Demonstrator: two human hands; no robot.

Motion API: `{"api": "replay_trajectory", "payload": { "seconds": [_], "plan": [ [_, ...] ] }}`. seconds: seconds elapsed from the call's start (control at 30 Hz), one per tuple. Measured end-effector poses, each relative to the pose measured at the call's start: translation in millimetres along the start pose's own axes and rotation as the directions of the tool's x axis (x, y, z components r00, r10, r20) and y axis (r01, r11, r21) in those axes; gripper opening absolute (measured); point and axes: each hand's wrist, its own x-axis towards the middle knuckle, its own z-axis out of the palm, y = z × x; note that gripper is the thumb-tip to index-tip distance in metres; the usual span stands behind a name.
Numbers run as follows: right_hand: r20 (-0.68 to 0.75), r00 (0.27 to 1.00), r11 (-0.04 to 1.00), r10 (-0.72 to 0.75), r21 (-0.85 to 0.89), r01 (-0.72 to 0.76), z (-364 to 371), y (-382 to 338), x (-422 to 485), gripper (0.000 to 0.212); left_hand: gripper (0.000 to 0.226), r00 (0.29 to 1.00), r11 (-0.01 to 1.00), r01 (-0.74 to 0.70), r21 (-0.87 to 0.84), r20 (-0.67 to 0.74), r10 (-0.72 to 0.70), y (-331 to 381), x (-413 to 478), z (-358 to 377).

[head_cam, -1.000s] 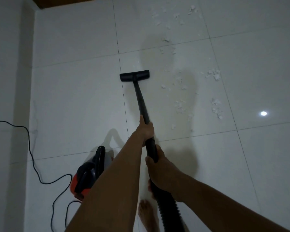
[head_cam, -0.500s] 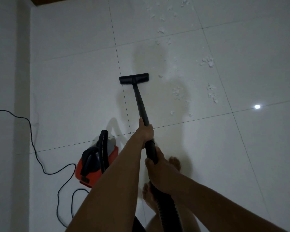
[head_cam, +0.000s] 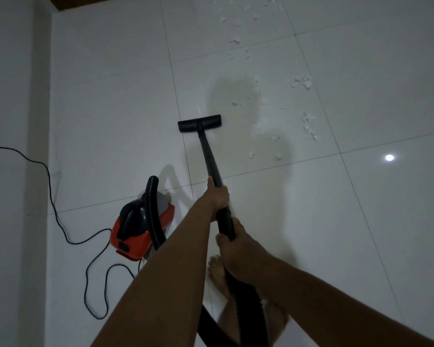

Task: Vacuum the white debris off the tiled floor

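My left hand (head_cam: 217, 196) grips the black vacuum wand (head_cam: 209, 156) partway up. Lower down, my right hand (head_cam: 238, 251) is closed around the wand where it joins the ribbed hose (head_cam: 246, 296). The flat black floor head (head_cam: 199, 123) rests on the white tiled floor (head_cam: 110, 121), across a grout line. White debris (head_cam: 302, 82) lies scattered to the right of the head and beyond it, with more clumps (head_cam: 310, 126) further right. None of it touches the head.
The red and black vacuum body (head_cam: 140, 226) sits on the floor to my left, its black power cord (head_cam: 50, 191) looping toward the white wall (head_cam: 10, 146). My bare feet (head_cam: 217, 274) stand below the hands. A ceiling light's reflection (head_cam: 389, 157) shines on a tile at right.
The floor head has been drawn back toward me, away from the debris. The vacuum body has come further into view on the left, and I have stepped.
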Motion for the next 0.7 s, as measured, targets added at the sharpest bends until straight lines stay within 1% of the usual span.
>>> {"api": "replay_trajectory", "payload": {
  "seconds": [0.1,0.2,0.3,0.5,0.7],
  "plan": [
    [0.024,1.000,0.998,0.008,0.055,-0.009,-5,24,-17,0.055,0.066,1.000,1.000,0.000,0.005,-0.004,0.000,-13,-17,20],
    [0.060,0.996,0.984,0.065,0.161,-0.074,-13,46,-34,0.053,0.066,1.000,1.000,0.007,0.014,0.010,-0.007,-24,-31,40],
    [0.082,0.994,0.972,0.077,0.216,-0.093,-24,63,-53,0.052,0.066,1.000,1.000,0.013,0.026,0.013,-0.014,-32,-44,60],
    [0.084,0.993,0.969,0.088,0.224,-0.105,-34,96,-80,0.050,0.068,1.000,0.999,0.016,0.043,0.026,-0.017,-53,-66,93],
    [0.105,0.989,0.959,0.102,0.254,-0.126,-27,117,-98,0.054,0.069,0.999,0.999,0.029,0.041,0.030,-0.031,-74,-81,102]
  ]
}}
